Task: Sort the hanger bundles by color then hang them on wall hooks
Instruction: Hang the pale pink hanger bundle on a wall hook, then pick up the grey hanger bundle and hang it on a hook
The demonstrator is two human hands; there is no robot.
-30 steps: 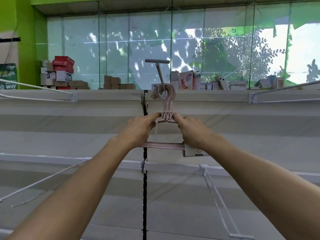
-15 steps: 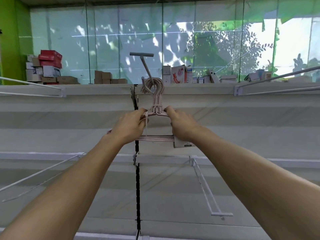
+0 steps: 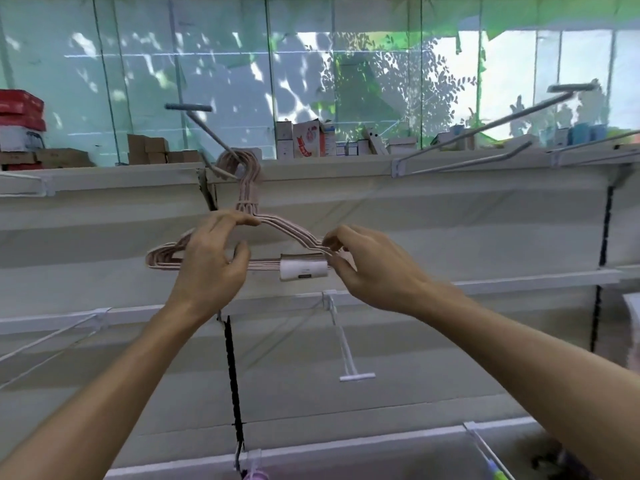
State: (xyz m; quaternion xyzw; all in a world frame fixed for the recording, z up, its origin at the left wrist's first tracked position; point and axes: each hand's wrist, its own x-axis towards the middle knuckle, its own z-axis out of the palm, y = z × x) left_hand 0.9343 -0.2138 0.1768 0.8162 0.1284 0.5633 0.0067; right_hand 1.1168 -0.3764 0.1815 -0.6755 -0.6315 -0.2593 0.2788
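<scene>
A bundle of pale pink hangers (image 3: 294, 233) hangs by its hooks from a grey wall hook (image 3: 207, 128) at the top of the white panel wall. A white label (image 3: 304, 270) wraps its bottom bars. My left hand (image 3: 211, 268) holds the bundle's left half, fingers over the upper shoulder near the neck and thumb by the bottom bar. My right hand (image 3: 374, 268) pinches the right end of the bundle, just beside the label.
More hooks jut from the wall: a white one (image 3: 346, 344) below the bundle, long grey ones (image 3: 485, 126) at upper right, white wire ones (image 3: 45, 344) at left. Boxes (image 3: 304, 138) line the top ledge. A black slotted upright (image 3: 232, 368) runs down the wall.
My hands have slid apart from the bundle's neck out to its two shoulders. The bundle has swung broadside to me, its hooks resting over the grey wall hook.
</scene>
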